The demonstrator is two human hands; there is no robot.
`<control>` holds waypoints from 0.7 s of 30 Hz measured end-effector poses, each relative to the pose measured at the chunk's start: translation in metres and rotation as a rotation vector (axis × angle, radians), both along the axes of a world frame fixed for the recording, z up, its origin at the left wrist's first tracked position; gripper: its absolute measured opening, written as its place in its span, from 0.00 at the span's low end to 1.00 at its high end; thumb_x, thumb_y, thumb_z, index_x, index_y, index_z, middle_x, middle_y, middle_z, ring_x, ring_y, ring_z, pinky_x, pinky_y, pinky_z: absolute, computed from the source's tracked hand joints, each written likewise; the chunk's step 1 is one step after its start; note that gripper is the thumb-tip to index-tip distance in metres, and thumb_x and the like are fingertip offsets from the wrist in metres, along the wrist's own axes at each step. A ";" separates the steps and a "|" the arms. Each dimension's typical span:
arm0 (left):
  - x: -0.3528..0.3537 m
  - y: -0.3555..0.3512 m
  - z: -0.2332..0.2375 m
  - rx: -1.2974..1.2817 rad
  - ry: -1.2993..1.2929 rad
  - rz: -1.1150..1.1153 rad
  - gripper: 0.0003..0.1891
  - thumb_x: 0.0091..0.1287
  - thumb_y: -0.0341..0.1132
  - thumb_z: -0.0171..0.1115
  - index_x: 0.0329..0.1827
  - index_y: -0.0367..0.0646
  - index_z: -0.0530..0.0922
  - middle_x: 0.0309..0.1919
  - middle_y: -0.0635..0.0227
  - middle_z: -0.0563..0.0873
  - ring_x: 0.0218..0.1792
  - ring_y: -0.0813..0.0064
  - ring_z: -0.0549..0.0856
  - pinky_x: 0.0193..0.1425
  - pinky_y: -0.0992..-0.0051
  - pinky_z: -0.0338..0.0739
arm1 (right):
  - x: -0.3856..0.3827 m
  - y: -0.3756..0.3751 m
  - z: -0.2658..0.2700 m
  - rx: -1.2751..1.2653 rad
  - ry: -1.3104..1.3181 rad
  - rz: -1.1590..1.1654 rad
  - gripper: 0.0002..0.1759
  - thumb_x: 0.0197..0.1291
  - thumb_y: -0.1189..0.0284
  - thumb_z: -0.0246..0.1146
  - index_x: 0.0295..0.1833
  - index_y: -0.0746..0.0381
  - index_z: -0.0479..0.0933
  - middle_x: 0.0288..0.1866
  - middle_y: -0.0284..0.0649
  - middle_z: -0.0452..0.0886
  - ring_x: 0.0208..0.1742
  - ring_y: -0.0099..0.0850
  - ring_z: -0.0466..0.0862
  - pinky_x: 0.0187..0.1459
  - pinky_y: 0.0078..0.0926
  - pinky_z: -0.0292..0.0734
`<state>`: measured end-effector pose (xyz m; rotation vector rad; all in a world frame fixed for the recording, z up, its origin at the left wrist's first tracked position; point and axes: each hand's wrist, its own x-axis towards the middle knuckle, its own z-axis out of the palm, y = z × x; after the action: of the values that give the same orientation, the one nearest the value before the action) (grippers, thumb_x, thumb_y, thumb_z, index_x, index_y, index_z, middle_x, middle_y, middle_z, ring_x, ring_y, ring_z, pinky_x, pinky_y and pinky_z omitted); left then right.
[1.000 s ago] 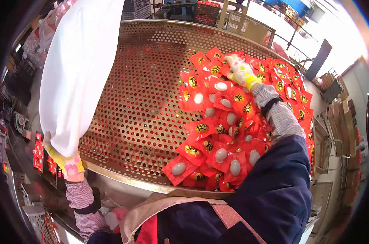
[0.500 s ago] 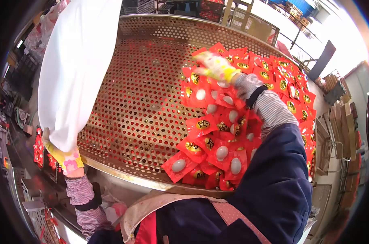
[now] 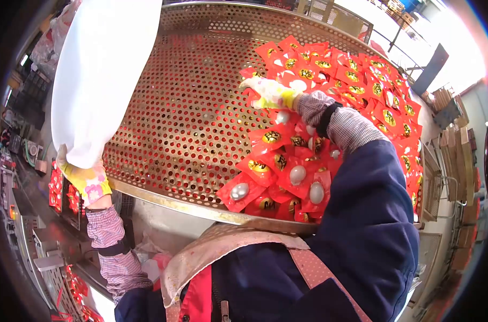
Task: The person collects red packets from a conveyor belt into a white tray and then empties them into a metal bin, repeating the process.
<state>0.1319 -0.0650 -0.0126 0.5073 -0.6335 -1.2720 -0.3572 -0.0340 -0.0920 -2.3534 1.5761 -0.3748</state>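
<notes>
My left hand (image 3: 88,180), in a yellow floral glove, is closed around the lower end of a smooth white sheet-like thing (image 3: 107,75), perhaps plastic, which rises past the top of the view. My right hand (image 3: 270,93), gloved alike, reaches across the left edge of a pile of red packets (image 3: 356,75), its fingers stretched leftward and the thumb apart, touching the packets. Some packets show gold ovals with black characters; others show pale, egg-shaped contents. They lie in a large perforated metal tray (image 3: 185,118).
The tray's raised metal rim (image 3: 168,200) runs close in front of my apron (image 3: 211,252). More red packets (image 3: 56,185) are beyond its left side, near dark crates (image 3: 31,91). Stacked wooden boards (image 3: 461,161) stand at the right.
My right hand has moved a little left and down over the packets. My left hand keeps its hold on the white sheet-like thing. The whole view has shifted slightly.
</notes>
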 end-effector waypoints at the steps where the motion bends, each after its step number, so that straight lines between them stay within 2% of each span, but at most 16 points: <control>1: -0.005 0.005 0.001 -0.013 -0.057 0.064 0.24 0.61 0.41 0.63 0.62 0.57 0.70 0.63 0.64 0.74 0.60 0.59 0.76 0.55 0.56 0.77 | -0.001 0.011 -0.001 -0.077 -0.013 0.088 0.32 0.51 0.69 0.66 0.64 0.57 0.67 0.56 0.49 0.76 0.58 0.48 0.76 0.59 0.40 0.73; 2: -0.011 0.010 0.003 -0.021 -0.115 0.130 0.25 0.61 0.43 0.63 0.62 0.55 0.70 0.62 0.65 0.75 0.59 0.60 0.76 0.55 0.57 0.77 | -0.001 0.023 -0.003 -0.154 -0.026 0.175 0.30 0.51 0.69 0.66 0.62 0.58 0.69 0.54 0.47 0.78 0.58 0.46 0.77 0.58 0.39 0.74; 3: -0.013 0.008 0.007 0.005 -0.026 0.023 0.24 0.61 0.43 0.63 0.61 0.55 0.70 0.62 0.64 0.75 0.59 0.61 0.76 0.55 0.57 0.77 | -0.006 0.027 -0.008 -0.299 0.061 0.383 0.27 0.49 0.72 0.64 0.59 0.58 0.73 0.53 0.45 0.79 0.57 0.46 0.77 0.58 0.38 0.74; 4: -0.014 0.006 0.009 0.031 0.061 -0.085 0.24 0.61 0.42 0.63 0.61 0.55 0.70 0.61 0.64 0.76 0.59 0.61 0.76 0.54 0.57 0.77 | 0.014 0.047 0.021 -0.003 0.317 0.261 0.27 0.48 0.74 0.63 0.58 0.57 0.74 0.51 0.44 0.80 0.56 0.45 0.78 0.58 0.38 0.74; 7: -0.009 0.008 -0.002 -0.028 -0.017 -0.077 0.24 0.62 0.42 0.63 0.61 0.56 0.70 0.61 0.65 0.75 0.59 0.62 0.76 0.53 0.58 0.78 | 0.008 0.082 0.003 -0.067 0.182 0.327 0.25 0.53 0.70 0.61 0.60 0.56 0.73 0.51 0.43 0.81 0.57 0.46 0.77 0.59 0.38 0.73; 9: -0.005 0.010 -0.003 -0.030 -0.009 -0.072 0.23 0.62 0.43 0.63 0.61 0.56 0.71 0.61 0.65 0.76 0.59 0.63 0.77 0.52 0.58 0.78 | 0.013 0.089 -0.006 0.069 0.011 0.241 0.25 0.60 0.62 0.59 0.63 0.54 0.71 0.56 0.42 0.78 0.62 0.45 0.73 0.61 0.41 0.70; 10: -0.004 0.012 -0.002 -0.031 -0.005 -0.070 0.23 0.62 0.44 0.62 0.60 0.55 0.71 0.61 0.66 0.76 0.59 0.64 0.77 0.52 0.59 0.78 | 0.013 0.089 -0.005 0.065 0.013 0.239 0.25 0.60 0.62 0.59 0.63 0.54 0.71 0.56 0.42 0.78 0.62 0.45 0.73 0.61 0.41 0.70; 12: -0.007 0.014 0.002 0.063 -0.035 0.030 0.21 0.61 0.45 0.62 0.58 0.56 0.74 0.61 0.66 0.77 0.58 0.62 0.77 0.52 0.57 0.78 | 0.011 0.086 -0.002 -0.231 0.134 0.256 0.28 0.62 0.54 0.58 0.65 0.53 0.69 0.64 0.41 0.72 0.65 0.45 0.70 0.63 0.43 0.67; 13: -0.015 0.015 0.009 0.087 0.023 -0.009 0.22 0.59 0.47 0.63 0.56 0.55 0.76 0.59 0.67 0.78 0.58 0.62 0.78 0.55 0.56 0.77 | 0.014 0.095 0.020 -0.254 0.340 0.098 0.32 0.60 0.51 0.60 0.66 0.54 0.68 0.69 0.41 0.67 0.67 0.43 0.68 0.65 0.45 0.65; 14: -0.016 0.011 0.010 0.082 0.024 -0.011 0.22 0.59 0.47 0.63 0.56 0.55 0.76 0.59 0.67 0.78 0.58 0.62 0.78 0.55 0.56 0.77 | 0.008 0.098 0.019 -0.259 0.341 0.095 0.32 0.60 0.51 0.60 0.66 0.54 0.68 0.69 0.41 0.67 0.67 0.43 0.68 0.65 0.45 0.65; 16: -0.009 0.015 0.002 0.067 -0.033 0.141 0.24 0.58 0.47 0.64 0.56 0.50 0.75 0.57 0.67 0.80 0.57 0.64 0.78 0.56 0.59 0.77 | -0.009 0.092 0.014 -0.012 0.487 0.069 0.35 0.58 0.47 0.61 0.67 0.54 0.68 0.69 0.43 0.67 0.68 0.44 0.67 0.66 0.45 0.64; 17: -0.006 0.018 -0.005 0.038 -0.122 0.298 0.24 0.58 0.47 0.64 0.56 0.47 0.75 0.56 0.66 0.80 0.57 0.64 0.78 0.55 0.59 0.77 | -0.015 0.086 0.014 0.059 0.331 0.079 0.35 0.57 0.46 0.62 0.64 0.55 0.71 0.68 0.47 0.68 0.67 0.45 0.69 0.65 0.45 0.65; 18: -0.002 0.023 -0.012 0.025 -0.215 0.462 0.25 0.58 0.47 0.64 0.56 0.44 0.74 0.56 0.65 0.80 0.57 0.64 0.78 0.55 0.60 0.78 | -0.015 0.067 0.043 0.339 0.089 0.126 0.33 0.57 0.46 0.62 0.61 0.56 0.74 0.66 0.47 0.71 0.65 0.44 0.72 0.64 0.42 0.68; 19: 0.011 0.026 -0.020 -0.077 -0.335 0.413 0.23 0.60 0.39 0.63 0.59 0.48 0.70 0.57 0.63 0.77 0.55 0.64 0.78 0.52 0.61 0.81 | -0.035 0.047 0.047 0.122 0.184 0.304 0.29 0.60 0.49 0.60 0.60 0.56 0.75 0.61 0.44 0.75 0.62 0.44 0.75 0.62 0.39 0.70; 20: 0.019 0.028 -0.027 -0.135 -0.384 0.336 0.22 0.62 0.36 0.62 0.60 0.50 0.69 0.57 0.62 0.77 0.53 0.64 0.79 0.47 0.62 0.82 | -0.054 0.026 0.052 -0.138 0.279 0.448 0.25 0.63 0.53 0.58 0.58 0.57 0.76 0.57 0.41 0.80 0.59 0.43 0.78 0.60 0.36 0.73; 21: 0.027 0.030 -0.034 -0.193 -0.431 0.259 0.22 0.63 0.33 0.61 0.61 0.51 0.68 0.57 0.61 0.77 0.51 0.64 0.80 0.43 0.64 0.84 | -0.043 0.037 0.074 0.138 0.120 -0.223 0.23 0.65 0.55 0.57 0.59 0.57 0.75 0.54 0.46 0.80 0.57 0.45 0.79 0.59 0.38 0.73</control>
<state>0.1589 -0.0352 -0.0467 0.6858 -1.0055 -0.8497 -0.4006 0.0030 -0.0181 -2.1392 1.8632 -0.1668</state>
